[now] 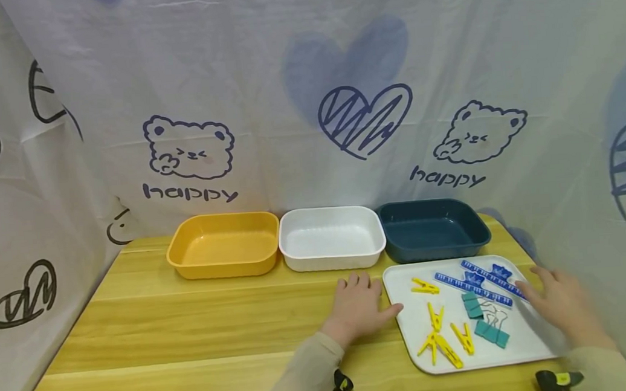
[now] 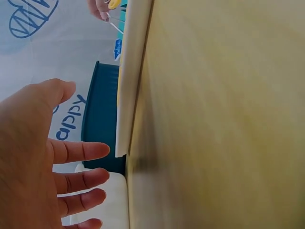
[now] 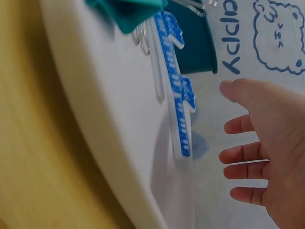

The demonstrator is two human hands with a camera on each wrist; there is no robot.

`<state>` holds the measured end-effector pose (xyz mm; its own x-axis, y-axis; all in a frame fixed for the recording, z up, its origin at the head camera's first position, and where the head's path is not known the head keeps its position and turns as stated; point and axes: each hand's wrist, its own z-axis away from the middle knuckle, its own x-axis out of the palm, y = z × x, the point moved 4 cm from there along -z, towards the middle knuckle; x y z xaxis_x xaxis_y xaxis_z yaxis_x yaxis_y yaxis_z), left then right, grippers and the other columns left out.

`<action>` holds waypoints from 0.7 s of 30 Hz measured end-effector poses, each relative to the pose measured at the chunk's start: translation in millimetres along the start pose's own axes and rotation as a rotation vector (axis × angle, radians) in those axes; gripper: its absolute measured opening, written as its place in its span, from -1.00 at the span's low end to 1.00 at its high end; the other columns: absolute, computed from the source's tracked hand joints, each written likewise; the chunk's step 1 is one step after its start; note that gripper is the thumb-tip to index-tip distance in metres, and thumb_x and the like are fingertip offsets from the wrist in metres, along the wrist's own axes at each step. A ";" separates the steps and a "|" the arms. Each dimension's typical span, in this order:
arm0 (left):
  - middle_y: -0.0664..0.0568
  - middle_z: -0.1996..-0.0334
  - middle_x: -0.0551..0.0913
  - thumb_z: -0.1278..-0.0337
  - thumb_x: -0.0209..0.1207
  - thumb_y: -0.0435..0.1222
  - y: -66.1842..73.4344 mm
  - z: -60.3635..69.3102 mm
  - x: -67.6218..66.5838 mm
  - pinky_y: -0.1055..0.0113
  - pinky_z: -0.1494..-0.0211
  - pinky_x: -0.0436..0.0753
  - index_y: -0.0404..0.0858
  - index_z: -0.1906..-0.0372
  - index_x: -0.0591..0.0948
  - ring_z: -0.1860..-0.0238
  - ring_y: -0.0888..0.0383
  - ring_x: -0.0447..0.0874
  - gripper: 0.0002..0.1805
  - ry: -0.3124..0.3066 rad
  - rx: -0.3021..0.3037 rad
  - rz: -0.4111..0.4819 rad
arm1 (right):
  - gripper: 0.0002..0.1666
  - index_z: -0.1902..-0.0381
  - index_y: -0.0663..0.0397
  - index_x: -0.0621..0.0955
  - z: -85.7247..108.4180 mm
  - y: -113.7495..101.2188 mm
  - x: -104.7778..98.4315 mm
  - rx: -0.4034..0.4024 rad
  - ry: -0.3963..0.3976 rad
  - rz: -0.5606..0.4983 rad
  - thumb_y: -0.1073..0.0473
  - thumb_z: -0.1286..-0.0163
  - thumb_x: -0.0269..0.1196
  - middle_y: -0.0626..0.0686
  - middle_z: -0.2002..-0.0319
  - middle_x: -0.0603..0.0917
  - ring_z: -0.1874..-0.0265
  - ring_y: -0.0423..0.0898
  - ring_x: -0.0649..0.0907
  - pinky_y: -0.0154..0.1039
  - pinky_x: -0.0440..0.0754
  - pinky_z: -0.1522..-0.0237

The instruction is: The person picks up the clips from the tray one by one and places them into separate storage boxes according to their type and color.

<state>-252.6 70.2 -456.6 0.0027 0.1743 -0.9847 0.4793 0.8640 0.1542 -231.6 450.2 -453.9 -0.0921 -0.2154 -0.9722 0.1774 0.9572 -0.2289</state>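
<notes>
Table, pale wood grain, carrying one tray and three bins. White tray, rounded corners, set toward the table's right edge, in front of the dark blue bin. On the tray: two blue strip clips with key-like markings, side by side and slanting near its far right corner; two teal binder clips with wire handles, just right of its middle; several yellow clips, in the left half, some grouped toward the near edge. Left hand: on the tray's left side, fingers spread, holding nothing, thumb tip at the rim, contact uncertain; yellow clips nearest. Right hand: at the tray's right edge, fingers extended and parted, holding nothing, just beside the end of the farther blue strip clip. Hands well apart, with all clips lying between them. Along the table's far edge, left to right: yellow bin, white bin, dark blue bin. Behind: white cloth printed with hearts and bears.
</notes>
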 end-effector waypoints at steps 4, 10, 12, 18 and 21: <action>-0.04 -0.08 0.53 -0.20 -0.17 0.41 3.2 -3.3 5.7 0.06 -0.13 0.39 -0.09 -0.19 0.53 -0.11 0.01 0.40 -0.22 -0.041 -0.013 0.002 | -0.16 -0.26 0.51 0.29 -4.8 7.9 2.4 -0.002 -0.019 0.017 -0.17 -0.43 0.09 0.65 -0.13 0.27 -0.06 0.58 0.30 0.51 0.28 -0.07; -0.05 -0.16 0.52 -0.15 -0.09 0.40 7.6 -5.6 11.6 0.05 -0.19 0.39 -0.09 -0.25 0.50 -0.17 0.00 0.40 -0.20 -0.090 -0.029 -0.038 | -0.27 -0.20 0.54 0.33 -8.9 13.5 3.6 0.004 -0.036 0.044 0.08 -0.26 0.24 0.63 -0.07 0.32 -0.01 0.57 0.34 0.48 0.35 -0.03; -0.05 -0.17 0.52 -0.13 -0.06 0.41 8.7 -5.8 13.1 0.05 -0.20 0.39 -0.09 -0.25 0.50 -0.18 0.00 0.41 -0.19 -0.102 -0.036 -0.046 | -0.28 -0.18 0.53 0.34 -9.4 14.7 4.2 0.000 -0.038 0.050 0.10 -0.23 0.25 0.62 -0.06 0.33 0.00 0.56 0.35 0.47 0.35 -0.02; -0.04 -0.19 0.51 -0.05 0.01 0.42 12.9 -6.5 15.4 0.05 -0.25 0.39 -0.07 -0.22 0.51 -0.22 0.01 0.40 -0.18 -0.143 -0.064 -0.052 | -0.34 -0.14 0.53 0.37 -12.3 18.9 6.0 -0.005 -0.045 0.073 0.16 -0.20 0.25 0.63 -0.01 0.36 0.03 0.56 0.39 0.44 0.38 0.01; -0.03 -0.21 0.50 -0.03 0.04 0.42 14.7 -6.2 14.5 0.05 -0.28 0.39 -0.07 -0.21 0.51 -0.23 0.02 0.39 -0.18 -0.163 -0.078 -0.054 | -0.33 -0.14 0.53 0.37 -14.4 20.3 6.5 0.016 -0.066 0.078 0.17 -0.21 0.26 0.63 0.00 0.36 0.03 0.55 0.39 0.43 0.39 0.01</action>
<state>-251.0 88.4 -468.2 0.1238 0.0529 -0.9909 0.4131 0.9052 0.0999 -242.6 471.0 -464.2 -0.0127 -0.1535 -0.9881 0.1970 0.9684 -0.1530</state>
